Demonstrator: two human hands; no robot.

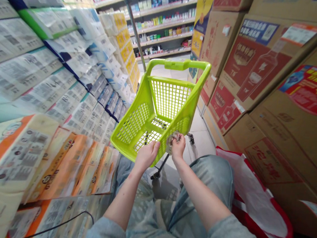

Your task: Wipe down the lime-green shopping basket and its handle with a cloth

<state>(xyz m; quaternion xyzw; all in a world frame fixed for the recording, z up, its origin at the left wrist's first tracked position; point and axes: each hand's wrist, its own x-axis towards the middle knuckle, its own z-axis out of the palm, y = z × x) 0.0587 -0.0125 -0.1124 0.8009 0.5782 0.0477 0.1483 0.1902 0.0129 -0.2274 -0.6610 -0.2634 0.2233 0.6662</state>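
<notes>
A lime-green plastic shopping cart [171, 81] with latticed walls stands in front of my knees, on black casters. Nothing lies in the part of its basket that I can see. My left hand [147, 154] is closed over the cart's near rim, thumb along the top. Just to the right, my right hand [179, 148] pinches a crumpled greyish cloth [169, 144] against the cart's outer side wall. Part of the cloth is hidden behind the fingers.
Stacked tissue packs [72, 107] line the left side, orange ones [84, 164] closest. Cardboard cartons [253, 68] rise on the right. A red-and-white bag [255, 188] lies by my right knee. A metal pole [136, 38] stands behind the cart, before stocked shelves [165, 20]. A black cable [61, 223] crosses lower left.
</notes>
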